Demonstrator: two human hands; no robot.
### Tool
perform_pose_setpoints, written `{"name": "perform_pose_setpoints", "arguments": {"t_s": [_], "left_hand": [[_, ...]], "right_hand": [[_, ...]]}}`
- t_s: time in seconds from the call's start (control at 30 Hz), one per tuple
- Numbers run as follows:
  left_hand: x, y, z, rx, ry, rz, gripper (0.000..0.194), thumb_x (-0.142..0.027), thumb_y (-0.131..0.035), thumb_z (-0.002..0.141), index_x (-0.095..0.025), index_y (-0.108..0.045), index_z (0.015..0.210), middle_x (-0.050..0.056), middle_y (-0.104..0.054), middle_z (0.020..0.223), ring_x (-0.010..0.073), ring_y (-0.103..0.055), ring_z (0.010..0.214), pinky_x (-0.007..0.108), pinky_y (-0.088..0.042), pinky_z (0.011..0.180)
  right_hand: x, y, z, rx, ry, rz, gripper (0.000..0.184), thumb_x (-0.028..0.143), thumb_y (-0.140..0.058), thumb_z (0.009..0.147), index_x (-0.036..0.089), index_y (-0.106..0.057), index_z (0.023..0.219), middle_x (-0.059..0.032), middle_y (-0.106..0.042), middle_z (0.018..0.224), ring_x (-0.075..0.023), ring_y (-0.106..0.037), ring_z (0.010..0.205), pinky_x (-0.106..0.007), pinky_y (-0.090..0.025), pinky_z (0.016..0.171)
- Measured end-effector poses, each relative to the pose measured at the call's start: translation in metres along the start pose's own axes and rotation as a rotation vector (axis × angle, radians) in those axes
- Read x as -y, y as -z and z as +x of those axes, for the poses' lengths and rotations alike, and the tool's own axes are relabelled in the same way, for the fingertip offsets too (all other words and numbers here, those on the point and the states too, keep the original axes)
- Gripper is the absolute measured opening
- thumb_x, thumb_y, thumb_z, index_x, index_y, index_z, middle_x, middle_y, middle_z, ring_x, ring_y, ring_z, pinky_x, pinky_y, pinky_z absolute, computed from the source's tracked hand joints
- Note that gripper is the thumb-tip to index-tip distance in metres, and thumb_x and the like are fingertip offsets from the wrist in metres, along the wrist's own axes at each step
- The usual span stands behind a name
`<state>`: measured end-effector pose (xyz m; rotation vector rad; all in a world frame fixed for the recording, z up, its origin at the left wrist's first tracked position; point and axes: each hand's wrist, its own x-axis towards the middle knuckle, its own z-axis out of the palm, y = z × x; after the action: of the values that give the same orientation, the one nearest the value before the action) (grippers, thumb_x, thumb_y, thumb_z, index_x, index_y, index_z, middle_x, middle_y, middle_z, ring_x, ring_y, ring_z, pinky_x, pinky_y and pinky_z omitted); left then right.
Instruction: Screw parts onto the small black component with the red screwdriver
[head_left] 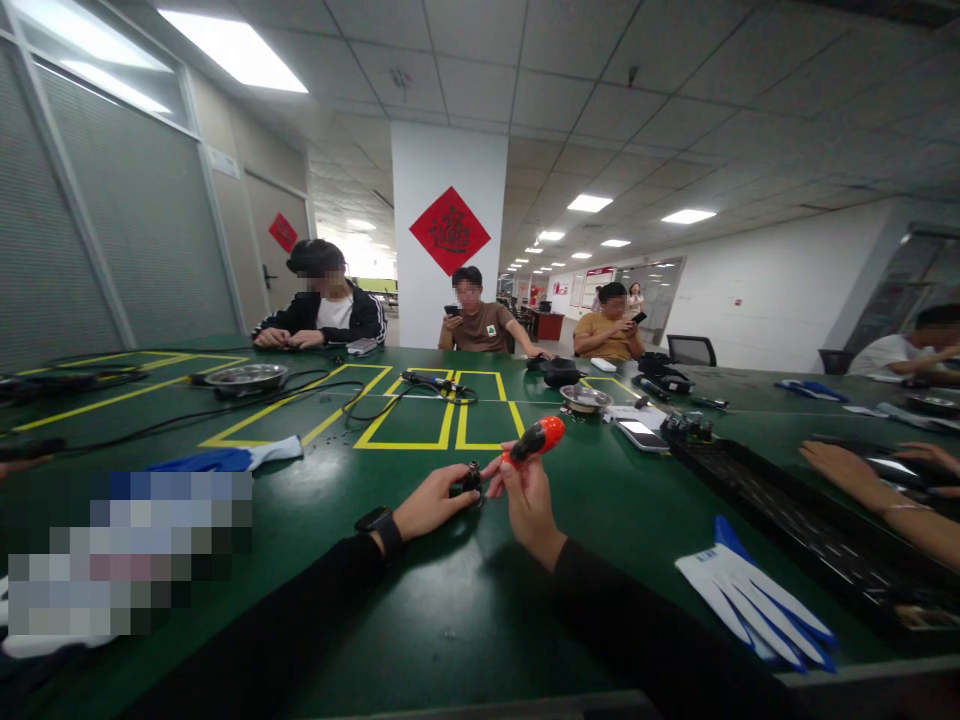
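Observation:
My left hand (435,502), with a dark band at the wrist, is closed on a small black part (472,480); its exact kind is too small to make out. Just to the right, my right hand (529,505) grips a screwdriver by its red and black handle (541,438). The handle's rounded end tilts up and to the right, away from the small part. Fingers hide the screwdriver's shaft and tip. Both hands are close together above the green table (420,600).
A blue and white glove (750,590) lies at right, beside a long black tray-like housing (795,520). Metal bowls (247,376), a corded tool (431,381), a phone (640,434) and cables lie farther off. Another person's hands (847,480) are at the right; several people sit across.

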<state>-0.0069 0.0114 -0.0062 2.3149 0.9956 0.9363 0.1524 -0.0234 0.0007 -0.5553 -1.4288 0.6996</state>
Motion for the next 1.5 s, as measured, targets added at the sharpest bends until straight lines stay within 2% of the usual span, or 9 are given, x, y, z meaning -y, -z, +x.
{"name": "perform_pose_setpoints", "arguments": {"t_s": [0.17,0.33,0.43,0.57,0.7,0.8,1.0,1.2,1.5], "left_hand": [[-0.001,0.000,0.000,-0.006,0.008,-0.004,0.022,-0.029,-0.054,0.077,-0.014,-0.062,0.091,0.004,-0.063,0.089,0.0180,-0.055,0.083,0.029,-0.043,0.078],[-0.001,0.001,0.000,-0.015,-0.012,-0.054,0.026,-0.026,-0.054,0.077,-0.017,-0.061,0.101,0.005,-0.063,0.096,0.0191,-0.056,0.089,0.030,-0.042,0.083],[-0.001,0.001,0.000,-0.021,-0.009,-0.052,0.026,-0.026,-0.055,0.077,-0.017,-0.061,0.101,0.005,-0.063,0.098,0.0193,-0.056,0.090,0.030,-0.042,0.084],[0.000,0.001,-0.001,-0.029,-0.013,-0.043,0.026,-0.028,-0.055,0.077,-0.017,-0.062,0.100,0.005,-0.064,0.097,0.0193,-0.056,0.090,0.030,-0.042,0.084],[0.000,0.001,-0.001,-0.019,-0.007,-0.037,0.027,-0.029,-0.055,0.078,-0.017,-0.062,0.101,0.006,-0.064,0.098,0.0194,-0.057,0.090,0.030,-0.042,0.084],[0.000,0.002,-0.001,-0.016,-0.002,-0.036,0.028,-0.029,-0.054,0.078,-0.016,-0.062,0.101,0.006,-0.064,0.098,0.0196,-0.057,0.090,0.030,-0.042,0.084],[0.001,0.001,-0.001,-0.020,-0.012,-0.029,0.030,-0.031,-0.054,0.078,-0.015,-0.061,0.102,0.006,-0.064,0.097,0.0198,-0.057,0.090,0.029,-0.043,0.084],[0.001,0.000,-0.001,-0.016,-0.011,-0.037,0.029,-0.030,-0.054,0.078,-0.017,-0.061,0.103,0.006,-0.064,0.100,0.0197,-0.057,0.092,0.029,-0.042,0.085],[-0.001,0.001,-0.001,-0.014,-0.006,-0.038,0.028,-0.028,-0.054,0.078,-0.017,-0.061,0.103,0.005,-0.063,0.099,0.0190,-0.056,0.092,0.029,-0.041,0.085]], "right_hand": [[0.000,-0.001,0.002,-0.047,-0.039,0.135,0.024,0.030,-0.050,0.083,0.022,-0.036,0.101,0.0027,-0.059,0.070,-0.0079,-0.052,0.042,-0.020,-0.045,0.043],[0.005,0.001,0.005,-0.047,-0.063,0.214,0.025,0.030,-0.038,0.088,0.023,-0.036,0.112,0.0012,-0.057,0.077,-0.0082,-0.055,0.047,-0.023,-0.047,0.048],[0.007,0.001,0.006,-0.056,-0.065,0.179,0.026,0.030,-0.037,0.088,0.022,-0.038,0.113,-0.0009,-0.057,0.084,-0.0074,-0.054,0.048,-0.023,-0.046,0.048],[0.007,0.000,0.007,-0.100,-0.055,0.107,0.020,0.028,-0.048,0.084,0.022,-0.043,0.102,-0.0027,-0.055,0.096,-0.0049,-0.050,0.046,-0.020,-0.042,0.043],[0.005,0.000,0.007,-0.091,-0.065,0.108,0.017,0.027,-0.054,0.081,0.021,-0.042,0.092,0.0021,-0.055,0.078,-0.0050,-0.046,0.042,-0.018,-0.038,0.040],[0.005,0.003,0.008,-0.083,-0.072,0.119,0.023,0.025,-0.053,0.081,0.022,-0.039,0.099,0.0048,-0.052,0.072,-0.0051,-0.044,0.041,-0.018,-0.037,0.040],[0.007,0.005,0.008,-0.038,-0.012,0.093,0.030,0.022,-0.044,0.083,0.023,-0.040,0.113,0.0007,-0.053,0.087,-0.0058,-0.047,0.048,-0.022,-0.042,0.048],[0.007,0.002,0.012,-0.120,-0.073,0.066,0.032,0.027,-0.053,0.080,0.024,-0.042,0.110,-0.0003,-0.056,0.089,-0.0029,-0.039,0.037,-0.019,-0.032,0.034],[0.014,0.009,0.013,-0.031,-0.060,0.186,0.034,0.021,-0.041,0.085,0.025,-0.040,0.118,-0.0015,-0.056,0.095,-0.0063,-0.051,0.049,-0.024,-0.046,0.052]]}}
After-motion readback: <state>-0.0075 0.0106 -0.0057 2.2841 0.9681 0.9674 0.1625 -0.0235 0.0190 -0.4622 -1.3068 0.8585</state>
